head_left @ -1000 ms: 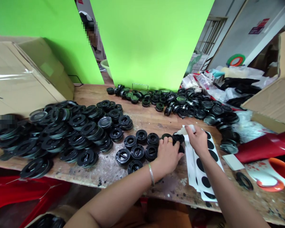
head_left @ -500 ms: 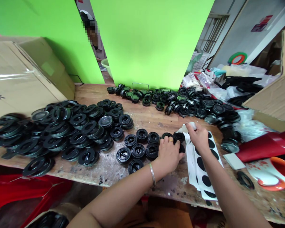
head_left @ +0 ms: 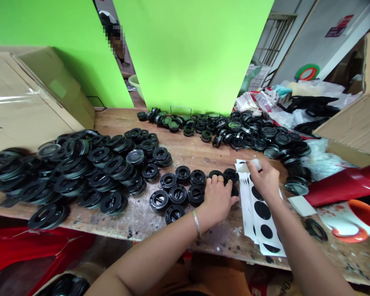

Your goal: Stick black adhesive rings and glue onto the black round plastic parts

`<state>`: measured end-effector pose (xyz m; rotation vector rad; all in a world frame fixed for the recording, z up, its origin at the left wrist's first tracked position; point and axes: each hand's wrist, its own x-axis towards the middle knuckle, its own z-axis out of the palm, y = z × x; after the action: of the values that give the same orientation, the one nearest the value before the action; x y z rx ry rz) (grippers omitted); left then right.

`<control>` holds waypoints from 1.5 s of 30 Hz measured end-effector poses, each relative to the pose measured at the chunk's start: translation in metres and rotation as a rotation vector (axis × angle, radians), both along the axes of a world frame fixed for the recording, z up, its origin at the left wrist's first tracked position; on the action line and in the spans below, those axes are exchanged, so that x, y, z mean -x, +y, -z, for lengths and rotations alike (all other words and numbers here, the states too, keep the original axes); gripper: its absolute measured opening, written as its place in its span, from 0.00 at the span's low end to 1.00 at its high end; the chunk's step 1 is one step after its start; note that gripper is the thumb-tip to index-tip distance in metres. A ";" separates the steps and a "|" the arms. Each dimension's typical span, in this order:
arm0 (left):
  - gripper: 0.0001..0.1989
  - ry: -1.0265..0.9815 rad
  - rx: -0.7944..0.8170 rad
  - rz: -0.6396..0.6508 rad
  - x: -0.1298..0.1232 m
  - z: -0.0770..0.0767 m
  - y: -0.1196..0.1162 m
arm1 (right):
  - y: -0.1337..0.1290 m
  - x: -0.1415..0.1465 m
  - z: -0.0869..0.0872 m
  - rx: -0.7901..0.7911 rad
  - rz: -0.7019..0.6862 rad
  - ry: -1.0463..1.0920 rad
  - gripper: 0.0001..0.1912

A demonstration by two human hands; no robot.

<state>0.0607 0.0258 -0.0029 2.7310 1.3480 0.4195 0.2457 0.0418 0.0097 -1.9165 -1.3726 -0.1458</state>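
My left hand [head_left: 218, 196] lies palm down with fingers spread over several round black plastic caps, some hidden under it. Around it stand more caps, such as a ribbed one [head_left: 178, 194] and another [head_left: 197, 177], each with a bar across its middle. My right hand [head_left: 265, 181] pinches a small white block [head_left: 255, 165] above the far end of the sticker sheets. These white sheets [head_left: 249, 224] carry black round stickers [head_left: 262, 210] and lie overlapped beneath my right wrist.
To the left is a large heap of black rings [head_left: 101, 181], beside a cardboard box [head_left: 21, 98]. More black parts [head_left: 249, 131] line the back. At right are a white block [head_left: 301, 205], a loose black ring [head_left: 316, 229] and a mug [head_left: 348, 222] with an orange handle.
My right hand has moved slightly right with the white block, away from the caps. My left hand stays over the caps. The view has shifted a little.
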 end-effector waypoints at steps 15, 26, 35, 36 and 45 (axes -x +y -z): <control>0.30 -0.017 0.089 0.023 0.011 -0.009 -0.004 | -0.024 0.015 -0.008 0.043 -0.145 -0.034 0.21; 0.25 -0.023 0.170 0.051 0.044 -0.021 -0.038 | -0.017 0.031 -0.011 0.035 -0.188 0.023 0.19; 0.26 0.011 0.172 0.085 0.049 -0.013 -0.054 | -0.012 0.028 -0.006 0.029 -0.129 0.151 0.21; 0.26 0.016 0.176 0.087 0.049 -0.013 -0.054 | -0.013 0.024 -0.003 0.024 -0.107 0.218 0.21; 0.32 0.050 0.153 0.060 0.039 -0.010 -0.056 | -0.037 0.012 0.016 0.076 -0.153 0.633 0.22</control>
<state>0.0214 -0.0301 0.0076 2.6643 1.2495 0.2353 0.2342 0.0046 -0.0068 -1.6960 -1.0852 0.5506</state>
